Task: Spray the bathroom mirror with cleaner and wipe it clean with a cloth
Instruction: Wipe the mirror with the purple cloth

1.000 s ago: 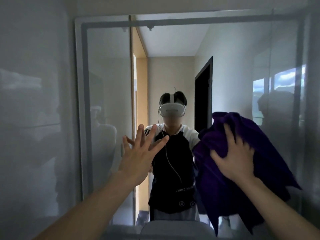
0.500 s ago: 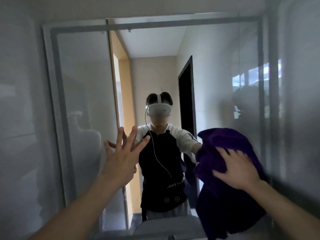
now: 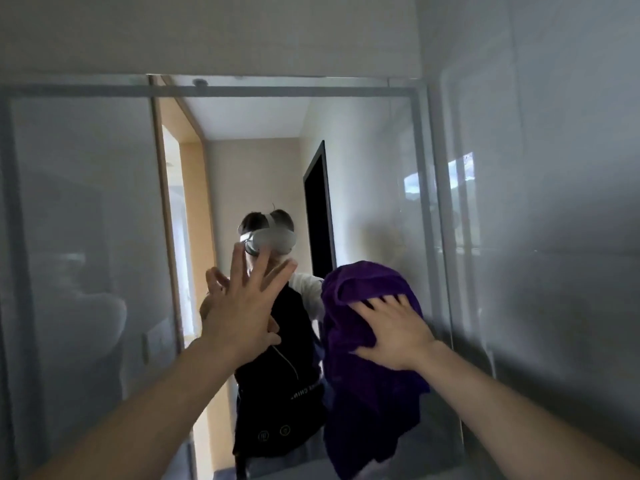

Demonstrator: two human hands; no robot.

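A large wall mirror (image 3: 374, 188) fills the middle of the view and reflects me and a hallway. My right hand (image 3: 394, 332) lies flat on a purple cloth (image 3: 367, 375), pressing it against the glass near the mirror's right edge; the cloth hangs down below the hand. My left hand (image 3: 242, 306) is raised with fingers spread, palm toward the glass at the mirror's centre, holding nothing. No spray bottle is in view.
A glossy grey tiled wall (image 3: 554, 237) stands right of the mirror's edge. The wall above the mirror (image 3: 242, 32) is plain. A hazy patch (image 3: 384, 237) shows on the glass above the cloth.
My right hand has slid the cloth leftward and a little up on the glass. My view has tilted up and turned right, so the mirror's right edge sits nearer the centre.
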